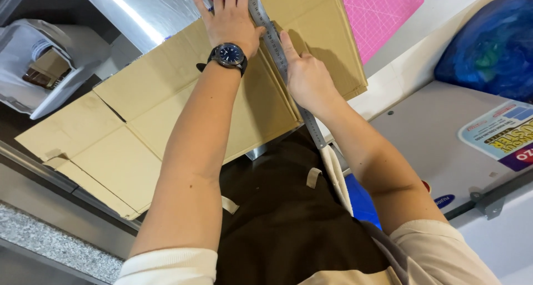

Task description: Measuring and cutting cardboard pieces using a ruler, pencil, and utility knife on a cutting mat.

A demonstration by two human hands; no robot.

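A flattened brown cardboard box point(166, 113) lies across a shiny metal worktop point(139, 10). A long steel ruler point(277, 52) runs diagonally over it. My left hand point(230, 16), with a dark wristwatch, lies flat with fingers spread and presses on the cardboard and the ruler's far end. My right hand point(304, 77) sits against the ruler's right edge, index finger stretched along it and the other fingers curled. Whether it holds anything is hidden. A pink cutting mat point(383, 7) lies under the cardboard's far right corner.
A white chest lid point(433, 140) with a coloured sticker stands to the right, with a blue plastic bag point(488, 46) beyond it. At the far left sits a white bag point(39, 63) with a small box. A speckled stone ledge point(44, 240) runs at lower left.
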